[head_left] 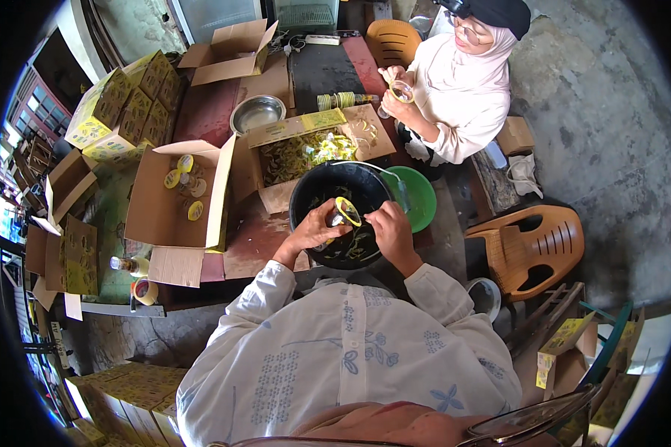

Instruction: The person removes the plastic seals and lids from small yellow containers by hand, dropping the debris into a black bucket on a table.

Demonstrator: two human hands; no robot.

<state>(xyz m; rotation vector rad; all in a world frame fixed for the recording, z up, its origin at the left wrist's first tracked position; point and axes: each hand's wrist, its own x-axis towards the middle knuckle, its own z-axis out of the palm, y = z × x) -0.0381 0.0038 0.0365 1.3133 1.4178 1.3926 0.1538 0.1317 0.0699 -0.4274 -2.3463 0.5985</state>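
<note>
My left hand (313, 230) grips a clear cup with a yellow rim (346, 213), tilted over a large black bucket (306, 192). Close by the cup's rim is my right hand (392, 229), its fingers curled together; what they hold, if anything, is too small to make out. Thin yellowish strips lie in the dark bottom of the bucket. Just beyond the bucket, an open carton (257, 167) holds a heap of yellow and clear strips (306, 153). A green basin (423, 195) stands against the bucket's right side.
Left of me, an open carton (153, 216) contains several clear cups with yellow lids. Stacked yellow cartons (101, 112), a steel bowl (259, 114) and a row of stacked cups (339, 101) are farther off. Across the table a person (455, 97) handles a similar cup. An orange chair (540, 246) stands right.
</note>
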